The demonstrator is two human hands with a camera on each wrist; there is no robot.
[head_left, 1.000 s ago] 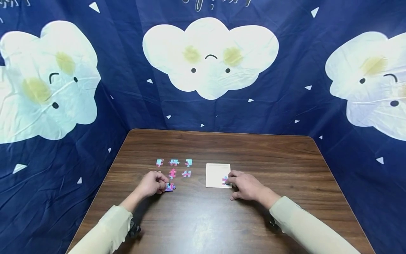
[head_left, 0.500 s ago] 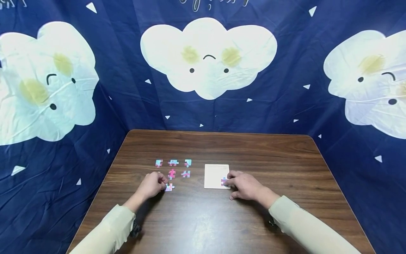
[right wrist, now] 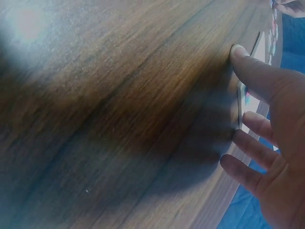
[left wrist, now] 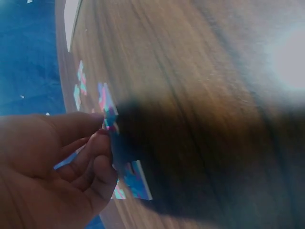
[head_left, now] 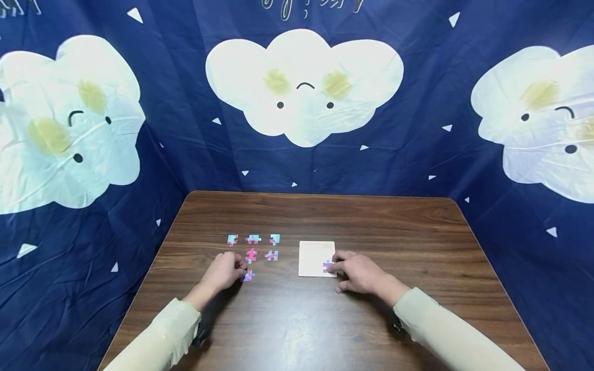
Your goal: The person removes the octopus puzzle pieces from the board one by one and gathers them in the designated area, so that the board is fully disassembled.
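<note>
In the head view my left hand pinches a purple and pink jigsaw puzzle piece between thumb and fingertips, at the near end of a group of pieces. The left wrist view shows this piece at the thumb tip, with another piece on the table beside the curled fingers. On the right, a square cream puzzle tray holds one piece in its near right corner. My right hand reaches over that corner, fingers loosely spread, a fingertip on the piece. Its thumb lies on the table.
Further puzzle pieces lie in rows beyond the left hand, among them a pink one and a blue and pink one. All rest on a dark wooden table, enclosed by a blue cloth backdrop with clouds.
The puzzle piece in my left fingers has changed its tilt slightly, with the hand nearly in place. My right hand stays on the tray's corner. The head view has shifted a little.
</note>
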